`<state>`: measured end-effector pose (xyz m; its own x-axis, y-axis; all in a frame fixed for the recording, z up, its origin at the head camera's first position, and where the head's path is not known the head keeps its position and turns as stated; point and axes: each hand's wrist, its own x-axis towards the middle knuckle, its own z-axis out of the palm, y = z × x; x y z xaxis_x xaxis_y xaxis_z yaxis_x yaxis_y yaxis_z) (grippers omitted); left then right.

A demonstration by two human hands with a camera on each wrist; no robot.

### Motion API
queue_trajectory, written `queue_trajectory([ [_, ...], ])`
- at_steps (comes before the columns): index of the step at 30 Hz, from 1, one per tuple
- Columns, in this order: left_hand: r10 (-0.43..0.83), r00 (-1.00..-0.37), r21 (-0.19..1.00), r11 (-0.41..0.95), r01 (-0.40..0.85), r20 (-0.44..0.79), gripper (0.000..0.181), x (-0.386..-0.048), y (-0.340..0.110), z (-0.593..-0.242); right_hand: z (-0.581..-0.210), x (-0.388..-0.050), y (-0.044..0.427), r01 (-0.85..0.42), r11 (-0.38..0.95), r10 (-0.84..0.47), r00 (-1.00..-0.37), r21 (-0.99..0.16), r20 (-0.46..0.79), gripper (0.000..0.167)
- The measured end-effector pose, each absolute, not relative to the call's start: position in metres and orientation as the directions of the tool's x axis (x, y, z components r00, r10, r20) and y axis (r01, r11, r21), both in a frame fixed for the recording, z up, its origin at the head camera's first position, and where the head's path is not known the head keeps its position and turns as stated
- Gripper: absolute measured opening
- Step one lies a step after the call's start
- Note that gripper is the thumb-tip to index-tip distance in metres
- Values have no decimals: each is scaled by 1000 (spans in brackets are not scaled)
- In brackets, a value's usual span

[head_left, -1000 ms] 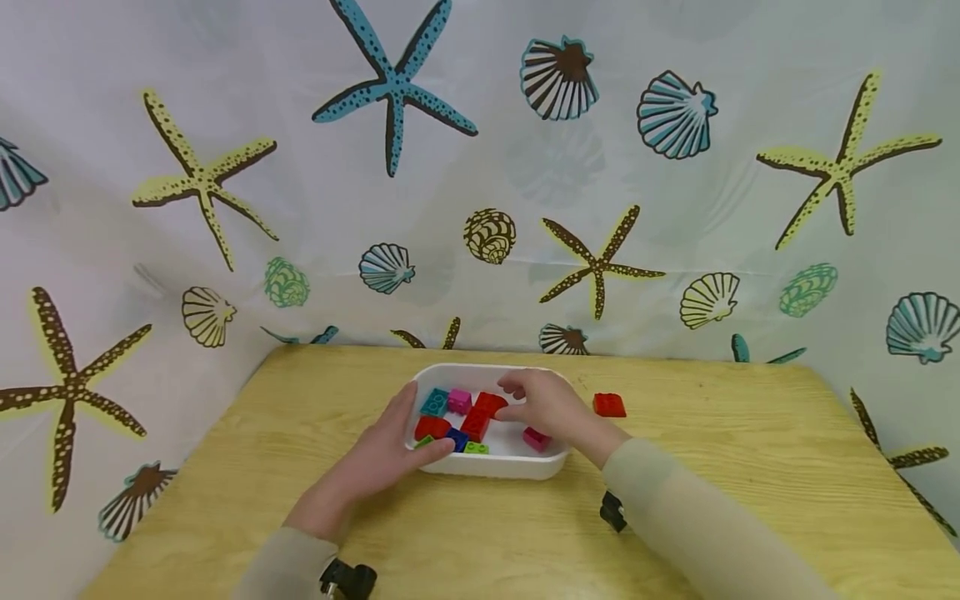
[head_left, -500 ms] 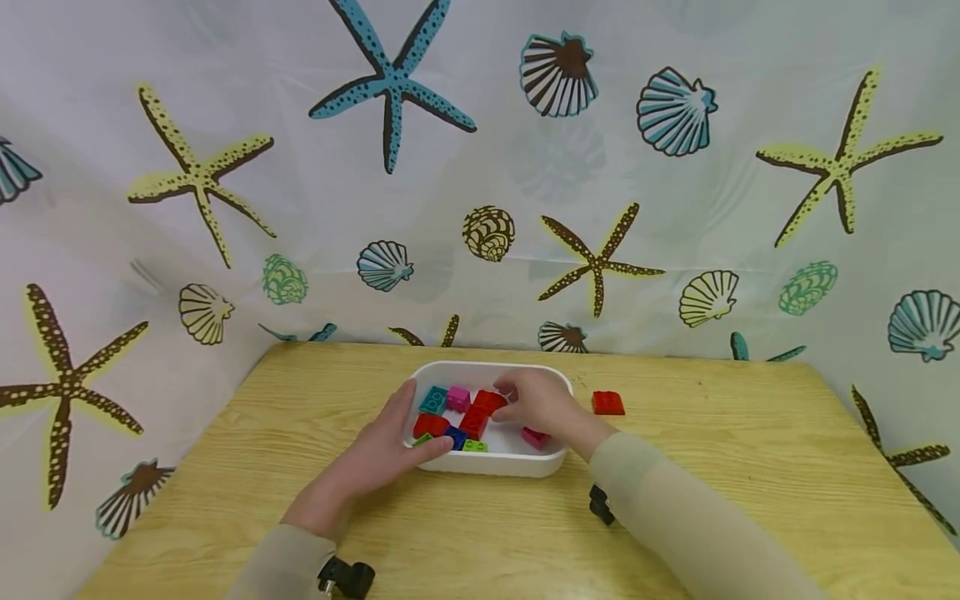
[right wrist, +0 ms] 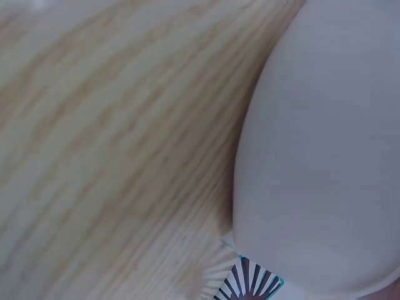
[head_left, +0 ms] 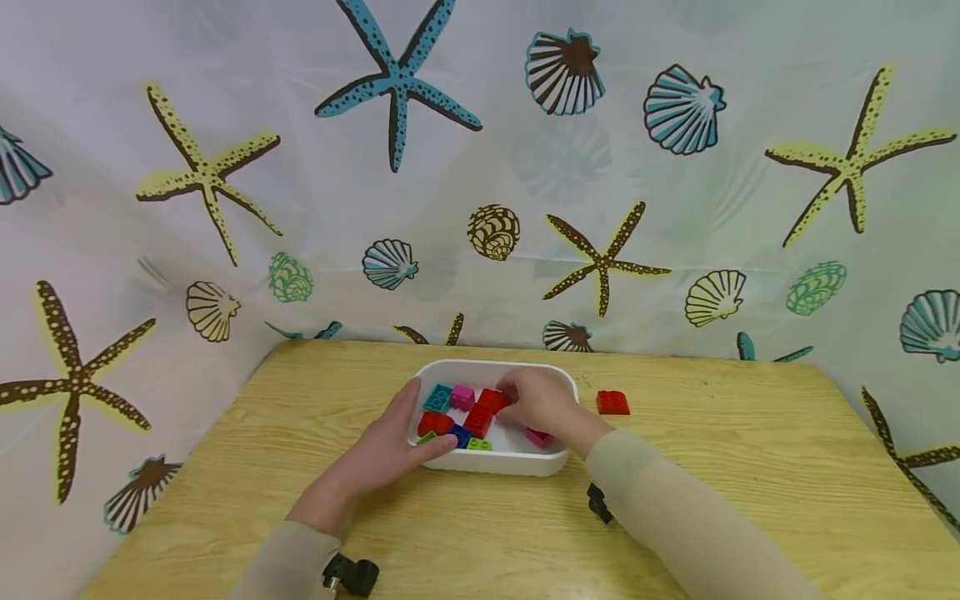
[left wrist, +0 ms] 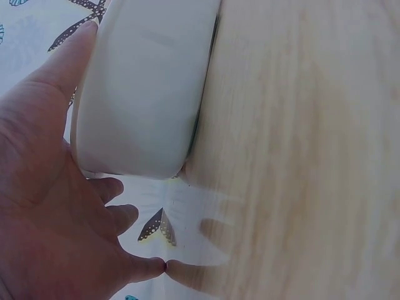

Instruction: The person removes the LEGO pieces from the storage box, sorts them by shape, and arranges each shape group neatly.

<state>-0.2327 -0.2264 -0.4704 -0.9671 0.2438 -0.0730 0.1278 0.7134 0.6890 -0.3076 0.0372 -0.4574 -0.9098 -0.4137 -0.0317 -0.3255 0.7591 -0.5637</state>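
A white plastic bin [head_left: 495, 462] holds several toy building bricks. At its left end rests my left hand [head_left: 382, 442]; the thumb lies over the front rim, and the fingers reach along the end wall. In the left wrist view, this hand [left wrist: 56, 187] is spread around the bin's corner. My right hand [head_left: 543, 404] reaches into the bin, its thumb and fingertips at the right end of a red brick [head_left: 492, 401], pinching it. Another red brick [head_left: 477, 421] lies just in front of it. The right wrist view shows the bin's outer wall [right wrist: 319, 150], with the fingers hidden.
Also in the bin are a teal brick [head_left: 438, 398], a pink brick [head_left: 462, 397], a rounded red brick [head_left: 435, 424], a blue brick [head_left: 459, 434], a lime brick [head_left: 479, 445] and a magenta brick [head_left: 537, 437]. A red brick [head_left: 612, 403] lies on the wooden table [head_left: 712, 467], right of the bin.
The fingers of my right hand have lowered and closed in on the red brick. My left hand has kept its place on the bin.
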Motion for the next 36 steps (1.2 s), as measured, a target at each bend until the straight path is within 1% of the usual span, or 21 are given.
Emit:
queue_trajectory([
  [6, 243, -967, 685, 717, 127, -75, 125, -232, -226, -468, -461, -311, 35, -349, 769, -422, -906, -536, -15, 37],
  [14, 248, -966, 687, 714, 135, -68, 125, -233, -227, -469, -462, -311, 33, -330, 776, -405, -914, -537, -23, 35],
  [28, 243, -967, 702, 702, 120, -78, 124, -232, -228, -468, -461, -310, 32, -346, 784, -406, -914, -516, -4, 30],
  [36, 230, -970, 707, 699, 107, -80, 123, -231, -227, -467, -457, -307, 34, -334, 776, -400, -916, -535, -8, 30],
])
